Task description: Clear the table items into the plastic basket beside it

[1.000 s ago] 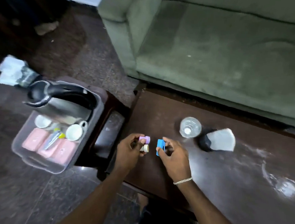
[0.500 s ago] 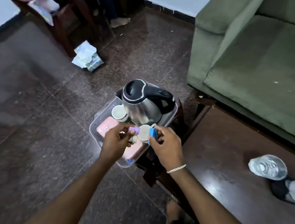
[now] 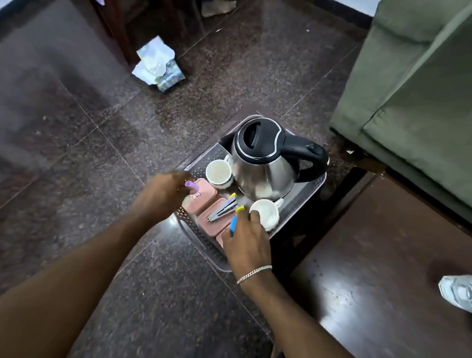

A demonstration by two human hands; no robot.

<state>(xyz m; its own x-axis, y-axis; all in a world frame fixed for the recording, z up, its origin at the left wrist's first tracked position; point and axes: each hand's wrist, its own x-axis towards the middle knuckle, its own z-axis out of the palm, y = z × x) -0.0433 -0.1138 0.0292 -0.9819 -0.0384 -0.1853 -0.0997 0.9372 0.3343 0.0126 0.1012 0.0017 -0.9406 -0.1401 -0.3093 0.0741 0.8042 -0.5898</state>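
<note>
The grey plastic basket stands left of the dark wooden table. Inside it are a steel kettle with a black lid, two white cups, pink boxes and a pair of tongs with yellow tips. My left hand hovers over the basket's left rim, shut on a small purple block. My right hand is over the basket's near corner, shut on a small blue block. A clear plastic bottle lies on the table at the right edge.
A green sofa fills the upper right, behind the table. A crumpled paper bag lies on the speckled stone floor beside dark wooden chair legs. A person's foot rests on the floor at the top.
Both hands carried the small blocks from the table leftward over the basket, then spread apart and lowered toward it. The view swung left with them.
</note>
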